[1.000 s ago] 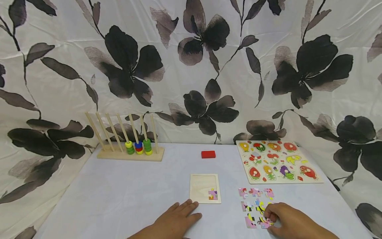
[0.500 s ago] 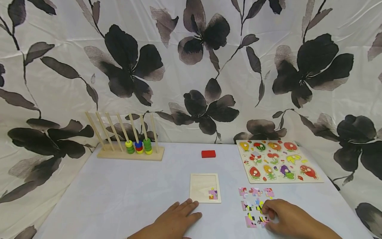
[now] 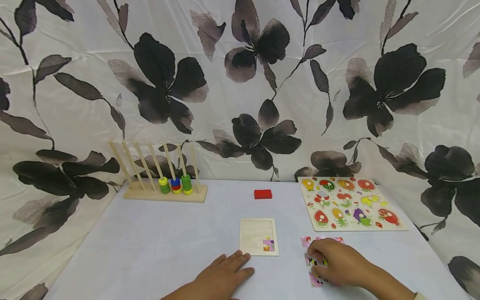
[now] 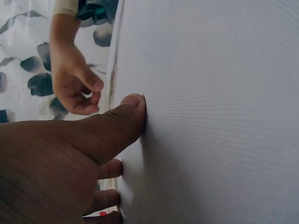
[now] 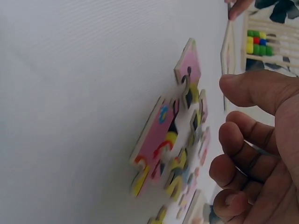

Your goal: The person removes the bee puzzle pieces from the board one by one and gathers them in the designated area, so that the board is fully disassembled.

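Note:
My left hand (image 3: 220,276) lies on the table with its fingers stretched out, the fingertips at the near left corner of a small wooden puzzle tray (image 3: 252,234). One pink jigsaw piece (image 3: 268,244) sits in the tray's lower right corner. Above the loose jigsaw pieces right of the tray hovers my right hand (image 3: 339,262), hiding several of them. In the right wrist view its thumb (image 5: 247,89) and bent fingers are apart, with nothing between them. Pink, yellow and black jigsaw pieces (image 5: 154,135) lie just beyond, flat on the table.
A fruit puzzle board (image 3: 352,225) lies at the back right. The red block (image 3: 263,194) stands at the back middle. A wooden bead rack (image 3: 165,196) with yellow, green, blue and red beads is at the back left, before a floral cloth (image 3: 330,25).
My right hand has moved left and forward, from the right-hand pieces to over the left-hand ones. The left hand stays in place at the tray.

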The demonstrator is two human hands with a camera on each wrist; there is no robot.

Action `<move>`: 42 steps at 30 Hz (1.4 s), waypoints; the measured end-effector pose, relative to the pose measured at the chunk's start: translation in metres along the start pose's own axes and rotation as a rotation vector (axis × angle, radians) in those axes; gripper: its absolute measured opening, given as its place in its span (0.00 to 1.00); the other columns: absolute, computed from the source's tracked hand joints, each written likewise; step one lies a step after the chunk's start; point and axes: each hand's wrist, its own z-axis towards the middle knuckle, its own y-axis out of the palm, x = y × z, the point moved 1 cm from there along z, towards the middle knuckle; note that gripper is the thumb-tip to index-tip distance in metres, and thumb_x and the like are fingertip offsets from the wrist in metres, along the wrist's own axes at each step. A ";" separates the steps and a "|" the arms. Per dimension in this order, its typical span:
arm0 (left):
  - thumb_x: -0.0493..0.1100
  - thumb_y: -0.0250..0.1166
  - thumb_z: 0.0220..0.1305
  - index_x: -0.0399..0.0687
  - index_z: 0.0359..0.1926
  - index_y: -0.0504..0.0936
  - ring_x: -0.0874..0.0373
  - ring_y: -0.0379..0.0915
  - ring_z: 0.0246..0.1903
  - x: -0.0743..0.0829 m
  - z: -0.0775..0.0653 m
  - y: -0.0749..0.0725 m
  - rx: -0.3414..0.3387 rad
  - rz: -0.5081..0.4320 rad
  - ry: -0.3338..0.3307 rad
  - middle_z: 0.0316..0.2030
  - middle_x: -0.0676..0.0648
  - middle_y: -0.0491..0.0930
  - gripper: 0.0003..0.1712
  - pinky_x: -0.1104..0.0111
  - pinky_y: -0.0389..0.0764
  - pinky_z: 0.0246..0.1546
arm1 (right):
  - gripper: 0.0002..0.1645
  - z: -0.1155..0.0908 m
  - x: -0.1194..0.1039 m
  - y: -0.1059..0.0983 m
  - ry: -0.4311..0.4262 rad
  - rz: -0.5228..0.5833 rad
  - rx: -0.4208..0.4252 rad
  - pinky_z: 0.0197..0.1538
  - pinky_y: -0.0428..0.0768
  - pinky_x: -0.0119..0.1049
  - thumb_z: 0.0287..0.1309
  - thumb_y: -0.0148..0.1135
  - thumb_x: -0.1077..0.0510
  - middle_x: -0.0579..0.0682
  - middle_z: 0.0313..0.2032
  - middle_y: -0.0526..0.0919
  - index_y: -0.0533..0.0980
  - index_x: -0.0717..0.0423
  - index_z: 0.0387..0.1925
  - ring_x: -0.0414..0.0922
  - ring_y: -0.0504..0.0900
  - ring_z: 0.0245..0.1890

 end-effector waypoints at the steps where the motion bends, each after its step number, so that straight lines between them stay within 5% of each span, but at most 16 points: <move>1: 0.75 0.66 0.58 0.64 0.71 0.72 0.53 0.56 0.75 0.000 0.000 0.000 0.000 -0.001 0.001 0.75 0.54 0.63 0.44 0.47 0.67 0.67 | 0.16 0.002 -0.002 0.000 -0.004 -0.006 0.001 0.33 0.70 0.34 0.53 0.77 0.46 0.35 0.30 0.72 0.78 0.40 0.39 0.33 0.69 0.31; 19: 0.81 0.61 0.56 0.65 0.71 0.72 0.53 0.56 0.75 -0.001 0.002 0.003 0.016 0.021 0.000 0.75 0.54 0.63 0.47 0.46 0.68 0.67 | 0.18 0.044 -0.038 0.007 -0.140 -0.057 0.037 0.34 0.73 0.35 0.56 0.74 0.47 0.34 0.31 0.72 0.81 0.45 0.47 0.35 0.71 0.34; 42: 0.79 0.61 0.57 0.64 0.72 0.71 0.52 0.55 0.75 -0.003 0.001 0.002 0.014 0.028 0.017 0.75 0.53 0.62 0.47 0.47 0.67 0.67 | 0.24 0.084 -0.064 0.018 -0.137 -0.102 0.037 0.38 0.77 0.39 0.53 0.76 0.48 0.38 0.35 0.75 0.81 0.47 0.51 0.37 0.72 0.36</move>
